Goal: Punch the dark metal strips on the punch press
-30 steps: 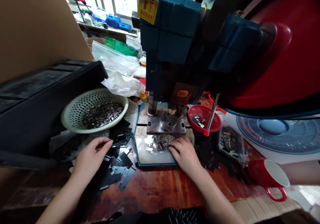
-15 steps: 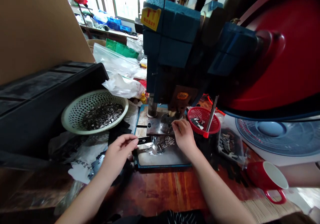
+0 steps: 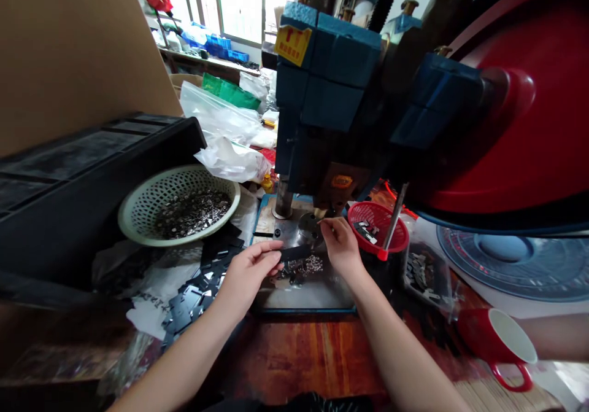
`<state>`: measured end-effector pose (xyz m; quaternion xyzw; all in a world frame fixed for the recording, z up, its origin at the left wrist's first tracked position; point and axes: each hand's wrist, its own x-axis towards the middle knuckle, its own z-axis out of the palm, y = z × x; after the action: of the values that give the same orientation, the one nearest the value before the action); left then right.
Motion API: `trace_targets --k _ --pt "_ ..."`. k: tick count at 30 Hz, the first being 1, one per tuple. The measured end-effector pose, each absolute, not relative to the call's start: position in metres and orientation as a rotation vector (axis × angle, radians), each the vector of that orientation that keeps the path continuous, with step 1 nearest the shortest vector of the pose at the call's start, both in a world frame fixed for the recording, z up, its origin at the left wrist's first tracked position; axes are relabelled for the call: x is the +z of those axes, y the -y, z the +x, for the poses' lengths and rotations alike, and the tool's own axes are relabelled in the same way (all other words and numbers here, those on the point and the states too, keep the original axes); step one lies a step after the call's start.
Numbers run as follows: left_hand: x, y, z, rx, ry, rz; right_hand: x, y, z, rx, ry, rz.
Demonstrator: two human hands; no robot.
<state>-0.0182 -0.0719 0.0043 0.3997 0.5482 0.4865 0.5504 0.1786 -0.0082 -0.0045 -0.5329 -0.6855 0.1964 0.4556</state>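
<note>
My left hand [image 3: 253, 274] pinches one end of a flat black strip [image 3: 295, 252], which points right across the front of the press's base. Close to the strip's far end is my right hand [image 3: 343, 246], its thumb and fingertips pressed together beside the round metal die [image 3: 308, 223]. Whatever those fingertips hold is too small to make out. Beneath the strip, small shiny metal pieces [image 3: 313, 264] lie heaped on the base plate [image 3: 304, 298]. Above both hands stands the blue press [image 3: 331, 86].
Left of the press, a pale green basket [image 3: 138, 231] holds small metal parts, with dark flat plates [image 3: 186, 304] scattered before it. To the right are a red basket [image 3: 400, 240], a clear tray [image 3: 444, 277] of pieces and a red mug [image 3: 478, 332]. A big red wheel [image 3: 497, 129] overhangs that side.
My left hand has carried the black strip rightward, over the small metal pieces and close to my right hand. My right hand stays pinched by the die. The view has shifted slightly.
</note>
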Motion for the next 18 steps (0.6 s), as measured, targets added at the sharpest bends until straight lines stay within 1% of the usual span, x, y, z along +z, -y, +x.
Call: trace_targets --k 4,6,9,12,15,18 --pt "0.006 0.073 -0.015 1.164 -1.266 0.927 0.002 0.041 0.175 0.844 1.79 -1.214" --pt "0.005 0.075 -0.014 1.172 -1.249 0.928 0.004 0.052 0.172 0.865 1.826 -1.196" --pt "0.002 0.077 -0.013 1.183 -1.221 0.958 0.004 0.062 0.17 0.69 1.848 -1.145" --pt "0.0 0.08 -0.011 1.209 -1.152 0.954 0.002 0.068 0.17 0.437 1.957 -1.049" --pt "0.004 0.083 -0.009 1.229 -1.061 0.875 -0.004 0.074 0.171 0.168 2.024 -0.99" --pt "0.012 0.086 -0.005 1.218 -1.0 0.799 -0.011 0.08 0.173 -0.028 1.991 -0.924"
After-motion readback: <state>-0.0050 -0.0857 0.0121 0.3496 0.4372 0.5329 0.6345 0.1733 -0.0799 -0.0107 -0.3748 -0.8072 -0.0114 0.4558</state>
